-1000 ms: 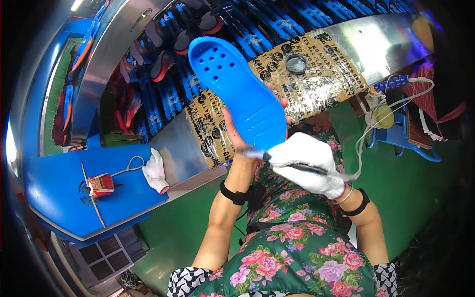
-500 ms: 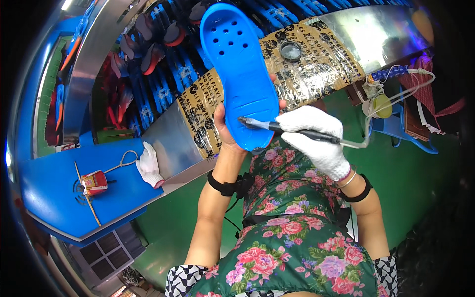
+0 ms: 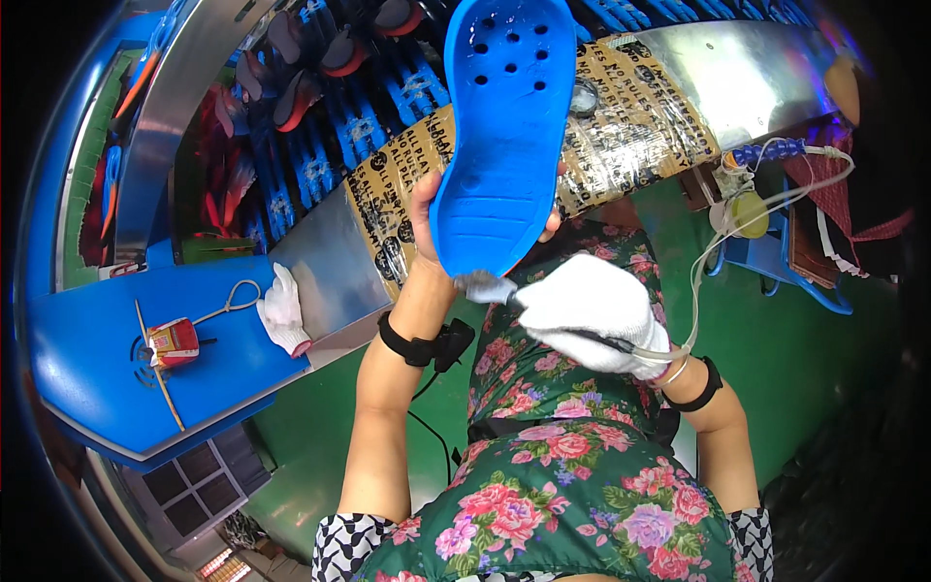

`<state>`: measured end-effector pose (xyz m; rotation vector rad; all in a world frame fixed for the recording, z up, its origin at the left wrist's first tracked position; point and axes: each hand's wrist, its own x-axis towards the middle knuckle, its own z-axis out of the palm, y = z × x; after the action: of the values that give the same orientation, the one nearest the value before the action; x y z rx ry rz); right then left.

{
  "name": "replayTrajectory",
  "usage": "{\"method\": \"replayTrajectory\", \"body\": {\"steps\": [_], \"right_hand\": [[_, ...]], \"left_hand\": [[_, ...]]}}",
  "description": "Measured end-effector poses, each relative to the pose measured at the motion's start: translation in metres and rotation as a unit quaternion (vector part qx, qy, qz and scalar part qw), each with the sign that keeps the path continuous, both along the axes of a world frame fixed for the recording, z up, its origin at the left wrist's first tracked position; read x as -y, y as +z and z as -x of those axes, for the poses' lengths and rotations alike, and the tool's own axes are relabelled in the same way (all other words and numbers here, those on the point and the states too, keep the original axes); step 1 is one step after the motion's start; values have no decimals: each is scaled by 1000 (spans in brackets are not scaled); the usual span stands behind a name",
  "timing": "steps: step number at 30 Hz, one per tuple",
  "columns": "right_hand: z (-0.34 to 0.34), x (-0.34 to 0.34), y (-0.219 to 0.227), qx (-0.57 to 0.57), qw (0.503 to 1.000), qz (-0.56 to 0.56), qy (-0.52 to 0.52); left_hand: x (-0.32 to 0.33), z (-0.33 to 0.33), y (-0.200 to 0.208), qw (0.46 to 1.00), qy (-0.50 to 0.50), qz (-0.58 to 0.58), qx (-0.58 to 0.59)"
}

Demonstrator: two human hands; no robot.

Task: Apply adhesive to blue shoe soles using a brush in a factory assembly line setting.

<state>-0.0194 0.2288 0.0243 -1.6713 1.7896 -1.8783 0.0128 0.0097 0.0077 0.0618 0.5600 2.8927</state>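
Two hands are seen at work over a lap covered in flowered cloth. A blue perforated shoe sole (image 3: 504,136) is held upright in front of the body by the bare left hand (image 3: 432,218), whose fingers are clamped round its lower, heel end, with a thumb tip showing at the sole's right edge. Just below that heel end, a slim dark tool (image 3: 572,325) with a grey tip is gripped by the right hand (image 3: 592,310), which is covered by a white glove and closed tightly on the tool's shaft; the tip is placed at or just under the sole's bottom rim, though contact cannot be told. A thin pale hose (image 3: 718,242) is seen running from the tool's rear toward the right. Black bands are worn on both wrists. Behind the sole, a metal ledge (image 3: 737,68) wrapped partly in printed brown tape is seen. To the left, a blue tabletop (image 3: 87,388) carries a spare white glove (image 3: 283,312), a small red object (image 3: 173,341) and a looped cord (image 3: 228,303).
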Motion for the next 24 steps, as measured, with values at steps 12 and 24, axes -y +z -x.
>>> {"method": "replayTrajectory", "body": {"steps": [12,24], "right_hand": [[-8,-7,-5,-46,998,-40,34],[-3,0,5,150,986,5,71]], "left_hand": [[20,4,6,995,-85,44,17],[22,5,-3,991,-110,-72,-18]]}}
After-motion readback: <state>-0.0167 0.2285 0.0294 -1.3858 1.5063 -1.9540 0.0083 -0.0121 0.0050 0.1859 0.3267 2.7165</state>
